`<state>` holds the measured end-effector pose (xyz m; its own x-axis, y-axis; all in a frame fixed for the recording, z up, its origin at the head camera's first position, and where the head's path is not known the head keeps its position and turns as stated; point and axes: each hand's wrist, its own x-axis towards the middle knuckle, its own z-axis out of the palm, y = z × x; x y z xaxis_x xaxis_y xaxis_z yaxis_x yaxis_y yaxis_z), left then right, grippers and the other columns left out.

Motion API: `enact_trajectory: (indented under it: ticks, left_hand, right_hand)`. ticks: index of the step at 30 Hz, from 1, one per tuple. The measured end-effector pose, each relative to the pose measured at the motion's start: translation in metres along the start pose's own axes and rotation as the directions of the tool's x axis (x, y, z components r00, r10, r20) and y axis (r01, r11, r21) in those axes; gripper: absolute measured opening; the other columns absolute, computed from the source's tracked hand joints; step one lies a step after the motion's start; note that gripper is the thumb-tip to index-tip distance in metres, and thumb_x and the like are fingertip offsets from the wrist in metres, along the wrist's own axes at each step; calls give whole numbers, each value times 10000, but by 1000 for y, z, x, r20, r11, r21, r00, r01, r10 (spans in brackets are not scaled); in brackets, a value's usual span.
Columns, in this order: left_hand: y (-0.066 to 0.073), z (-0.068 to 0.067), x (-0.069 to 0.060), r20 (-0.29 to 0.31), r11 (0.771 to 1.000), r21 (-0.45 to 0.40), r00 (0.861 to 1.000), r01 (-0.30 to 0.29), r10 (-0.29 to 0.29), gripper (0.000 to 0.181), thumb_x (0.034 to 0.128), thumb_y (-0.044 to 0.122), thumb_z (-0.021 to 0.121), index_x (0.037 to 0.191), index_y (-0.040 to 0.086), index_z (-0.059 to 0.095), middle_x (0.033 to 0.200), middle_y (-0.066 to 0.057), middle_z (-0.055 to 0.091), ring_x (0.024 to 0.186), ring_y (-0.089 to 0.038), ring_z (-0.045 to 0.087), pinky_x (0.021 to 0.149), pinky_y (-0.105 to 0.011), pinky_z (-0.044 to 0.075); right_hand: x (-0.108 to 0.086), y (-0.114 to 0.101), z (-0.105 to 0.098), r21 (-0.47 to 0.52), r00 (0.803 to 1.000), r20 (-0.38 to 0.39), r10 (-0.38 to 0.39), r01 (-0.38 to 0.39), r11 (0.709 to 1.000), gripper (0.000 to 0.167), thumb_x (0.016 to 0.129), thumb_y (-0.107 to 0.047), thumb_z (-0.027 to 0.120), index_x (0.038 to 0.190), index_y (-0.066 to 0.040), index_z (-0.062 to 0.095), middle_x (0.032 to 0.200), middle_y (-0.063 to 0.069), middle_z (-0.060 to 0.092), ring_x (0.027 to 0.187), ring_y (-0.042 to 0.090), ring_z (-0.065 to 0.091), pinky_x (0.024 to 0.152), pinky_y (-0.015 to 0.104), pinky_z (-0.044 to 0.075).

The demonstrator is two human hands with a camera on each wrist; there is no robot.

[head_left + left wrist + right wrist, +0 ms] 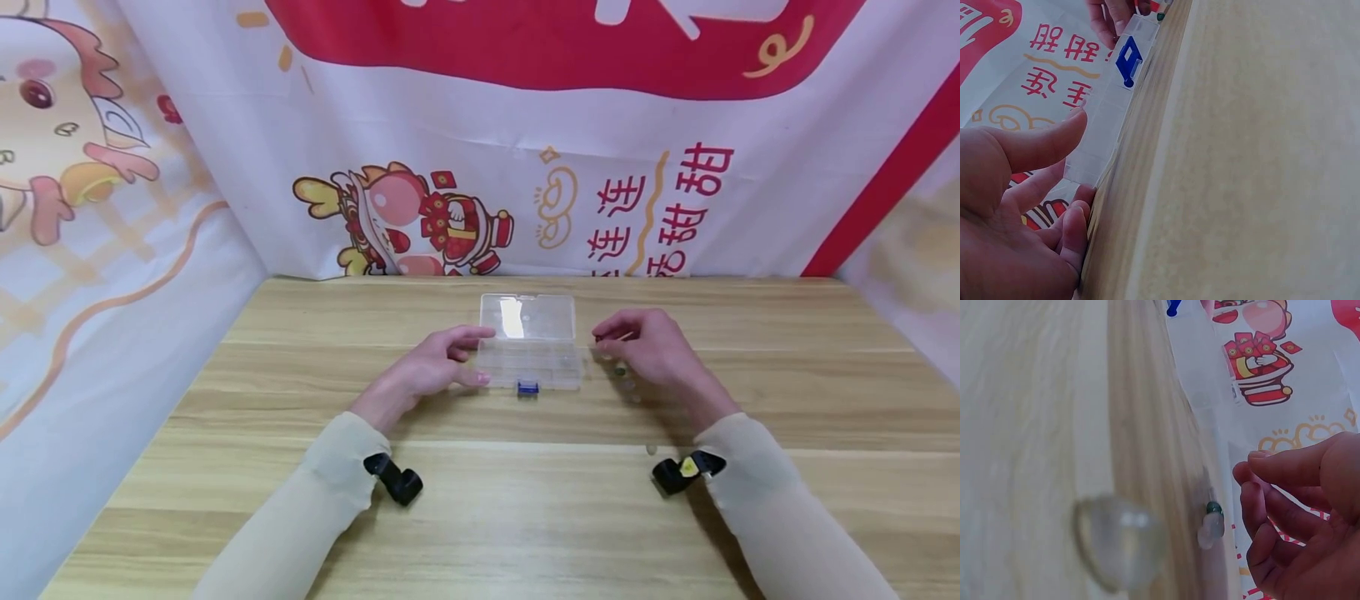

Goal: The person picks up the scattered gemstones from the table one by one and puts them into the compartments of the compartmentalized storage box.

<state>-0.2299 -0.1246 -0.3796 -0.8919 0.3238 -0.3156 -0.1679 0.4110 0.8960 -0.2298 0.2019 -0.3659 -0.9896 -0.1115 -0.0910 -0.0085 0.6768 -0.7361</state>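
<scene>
A clear plastic compartment box lies on the table, its lid turned back and its blue latch at the front. My left hand rests at the box's left end, thumb and forefinger spread and fairly straight. Right of the box, thumb and forefinger of my right hand pinch a small dark red piece, its shape too small to tell. Below that hand lie a small green piece and several clear ones. Another clear, rounded piece sits nearer, blurred in the right wrist view.
The wood-grain table ends at a printed cloth backdrop behind the box. More printed cloth hangs along the left side. Both wrists carry black camera mounts.
</scene>
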Motion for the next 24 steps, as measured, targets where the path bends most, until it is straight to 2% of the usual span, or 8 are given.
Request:
enact_trajectory:
  ticks: [8,15,20,24]
  left_hand:
    - [0,-1,1,-2,1000,4,1000,3,-3,681,895,91,825,1495,321,599,1542,-33,521,1291,-277,452,1085,-426,406]
    - [-2,0,0,-6,1000,-5,1000,20,-20,686,888,89,830,1483,346,606,1538,-12,521,1298,-274,453,1096,-427,401]
    - [-3,-1,1,-2,1000,-9,1000,11,-11,690,886,85,829,1485,343,606,1531,-12,520,1287,-271,460,1086,-418,408]
    - [-2,-2,1,3,1000,-3,1000,1,-1,709,875,83,834,1496,330,597,1540,-20,521,1283,-272,466,1075,-412,414]
  right_hand:
    - [-1,-6,6,19,999,-19,-36,36,999,231,998,-132,716,1220,-83,760,1159,134,746,989,239,670,781,295,549]
    - [2,-11,14,37,999,-45,-24,26,999,239,1003,-159,712,1227,-90,758,1159,126,753,1006,248,658,785,304,546]
    - [4,-18,19,53,998,-53,-30,32,998,237,985,-152,729,1212,-96,766,1156,120,760,1011,252,653,818,328,520]
    - [4,-24,23,91,999,-49,-3,7,996,248,973,-153,739,1216,-107,761,1161,104,743,1021,252,636,832,343,520]
